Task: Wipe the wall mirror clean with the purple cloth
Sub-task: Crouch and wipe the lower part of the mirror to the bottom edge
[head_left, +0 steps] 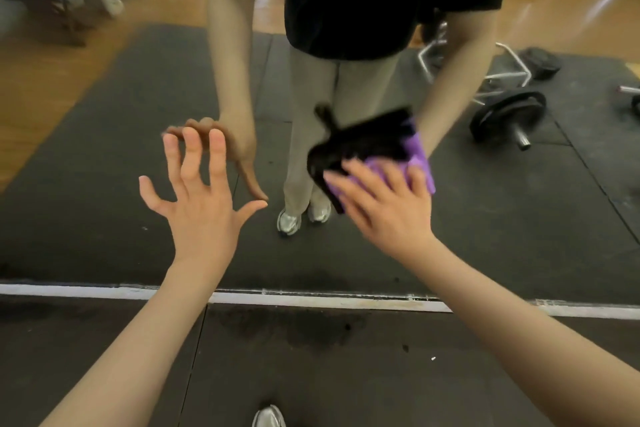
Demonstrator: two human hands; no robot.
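The wall mirror [104, 156] fills the far view. Your right hand [388, 208] presses the purple cloth [417, 163] flat against it, fingers spread over it for wiping pressure; your left hand [197, 198], fingers splayed open, braces on the glass.

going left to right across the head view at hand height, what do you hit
left hand spread open with fingertips at the mirror → reflected shoes → right hand pressing the purple cloth to the glass → reflected weight plates on a bar
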